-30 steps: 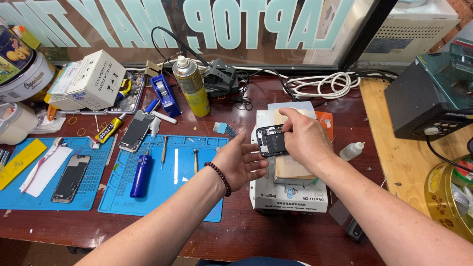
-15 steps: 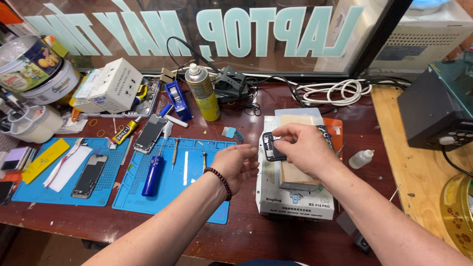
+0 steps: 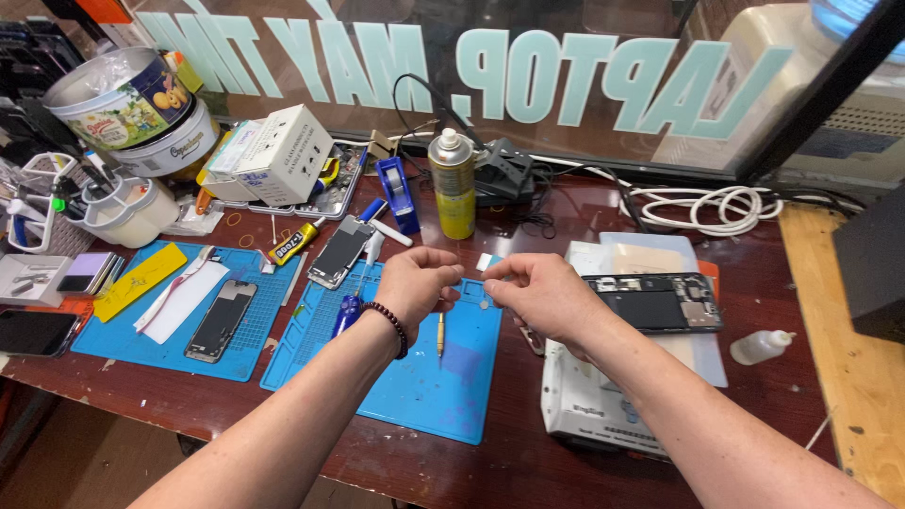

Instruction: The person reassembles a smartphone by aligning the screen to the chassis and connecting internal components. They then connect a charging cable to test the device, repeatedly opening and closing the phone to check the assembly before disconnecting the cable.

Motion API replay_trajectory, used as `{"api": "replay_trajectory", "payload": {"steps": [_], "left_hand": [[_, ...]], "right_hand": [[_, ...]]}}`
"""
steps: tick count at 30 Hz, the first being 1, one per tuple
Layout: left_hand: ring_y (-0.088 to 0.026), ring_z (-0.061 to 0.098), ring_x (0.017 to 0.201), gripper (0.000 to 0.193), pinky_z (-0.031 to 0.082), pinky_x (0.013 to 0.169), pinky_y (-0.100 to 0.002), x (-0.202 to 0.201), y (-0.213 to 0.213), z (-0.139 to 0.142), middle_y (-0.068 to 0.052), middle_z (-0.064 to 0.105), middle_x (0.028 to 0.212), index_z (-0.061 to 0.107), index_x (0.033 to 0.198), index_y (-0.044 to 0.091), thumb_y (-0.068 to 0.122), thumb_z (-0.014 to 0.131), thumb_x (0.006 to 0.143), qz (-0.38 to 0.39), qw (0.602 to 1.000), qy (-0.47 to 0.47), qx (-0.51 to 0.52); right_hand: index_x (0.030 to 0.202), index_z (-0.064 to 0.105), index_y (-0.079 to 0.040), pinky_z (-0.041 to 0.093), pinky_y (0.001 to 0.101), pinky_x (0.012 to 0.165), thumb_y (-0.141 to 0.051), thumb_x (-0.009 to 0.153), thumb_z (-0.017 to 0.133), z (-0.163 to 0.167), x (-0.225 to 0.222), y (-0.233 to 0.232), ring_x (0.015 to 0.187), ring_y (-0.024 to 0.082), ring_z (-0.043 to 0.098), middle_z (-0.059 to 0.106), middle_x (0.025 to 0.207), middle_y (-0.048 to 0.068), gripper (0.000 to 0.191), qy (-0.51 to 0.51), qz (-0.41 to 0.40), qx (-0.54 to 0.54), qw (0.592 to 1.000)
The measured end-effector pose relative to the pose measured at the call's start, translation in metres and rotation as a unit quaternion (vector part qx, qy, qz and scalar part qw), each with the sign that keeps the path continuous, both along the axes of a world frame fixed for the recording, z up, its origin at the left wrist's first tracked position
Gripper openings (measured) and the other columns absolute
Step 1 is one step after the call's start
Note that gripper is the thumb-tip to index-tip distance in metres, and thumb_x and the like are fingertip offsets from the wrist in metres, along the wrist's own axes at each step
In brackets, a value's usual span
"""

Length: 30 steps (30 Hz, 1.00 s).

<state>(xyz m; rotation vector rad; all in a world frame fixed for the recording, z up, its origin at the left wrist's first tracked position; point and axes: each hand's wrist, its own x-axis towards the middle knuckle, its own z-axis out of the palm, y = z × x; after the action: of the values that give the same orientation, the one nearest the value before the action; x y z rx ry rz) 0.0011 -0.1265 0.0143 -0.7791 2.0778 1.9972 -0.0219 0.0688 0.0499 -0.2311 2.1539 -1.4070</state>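
My left hand [image 3: 415, 283] and my right hand [image 3: 539, 294] hover close together over the far edge of a blue work mat [image 3: 424, 386]. Thumb and fingertips of each are pinched and point at each other, a small gap apart. Whatever they pinch is too small to make out. An opened phone [image 3: 655, 302] with its dark insides showing lies flat on a white box-shaped machine [image 3: 584, 415], just right of my right hand. A thin yellow-handled tool [image 3: 439, 332] rests on the mat under my hands. A bead bracelet circles my left wrist.
A second blue mat [image 3: 141, 330] at left carries a phone screen [image 3: 220, 320]. A blue screwdriver [image 3: 347, 311], a yellow spray can [image 3: 453, 184], a white box [image 3: 283, 155], tins [image 3: 123, 99], a coiled white cable [image 3: 716, 207] and a small white bottle [image 3: 762, 347] crowd the desk.
My right hand has set the opened phone down on the white machine and moved left. My left hand has closed from open into a pinch, and both hands now meet over the blue mat.
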Motion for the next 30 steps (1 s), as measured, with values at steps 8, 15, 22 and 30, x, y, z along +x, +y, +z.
{"api": "replay_trajectory", "payload": {"steps": [8,15,22,30], "left_hand": [[-0.023,0.075,0.083,0.028,0.059,0.08,-0.037,-0.018,-0.191,-0.071,-0.012,0.078,0.091,0.078,0.096,0.006,0.018,0.084,0.072,-0.015,0.927,0.041,-0.373],[-0.037,0.057,0.129,0.073,0.049,0.105,-0.049,0.027,-0.33,-0.096,-0.017,0.061,0.139,0.061,0.134,0.011,0.04,0.09,0.073,0.005,0.83,-0.324,-0.454],[-0.035,0.057,0.132,0.098,0.048,0.108,-0.048,0.036,-0.349,-0.103,-0.016,0.062,0.139,0.052,0.142,0.009,0.048,0.097,0.064,-0.032,0.826,-0.373,-0.422],[-0.034,0.073,0.107,0.047,0.057,0.094,-0.04,0.021,-0.386,-0.144,-0.019,0.076,0.113,0.078,0.106,0.005,0.034,0.091,0.071,-0.102,0.854,-0.243,-0.448]], "right_hand": [[0.113,0.077,-0.009,0.044,0.0269,0.049,-0.023,0.09,0.07,-0.013,-0.01,-0.133,0.061,0.009,0.056,0.072,0.083,0.002,0.027,-0.075,0.027,0.043,0.996],[0.116,0.078,-0.012,0.047,0.0265,0.051,-0.023,0.09,0.069,-0.025,-0.012,-0.202,0.062,0.009,0.058,0.073,0.085,0.003,0.03,-0.08,0.059,0.083,0.992],[0.115,0.076,-0.009,0.045,0.0269,0.051,-0.024,0.093,0.068,-0.041,-0.022,-0.224,0.062,0.009,0.058,0.072,0.086,0.002,0.028,-0.123,0.037,0.115,0.985],[0.115,0.075,-0.008,0.044,0.0254,0.051,-0.023,0.094,0.066,-0.046,-0.02,-0.224,0.063,0.008,0.059,0.07,0.087,0.002,0.026,-0.164,0.005,0.102,0.981]]}}
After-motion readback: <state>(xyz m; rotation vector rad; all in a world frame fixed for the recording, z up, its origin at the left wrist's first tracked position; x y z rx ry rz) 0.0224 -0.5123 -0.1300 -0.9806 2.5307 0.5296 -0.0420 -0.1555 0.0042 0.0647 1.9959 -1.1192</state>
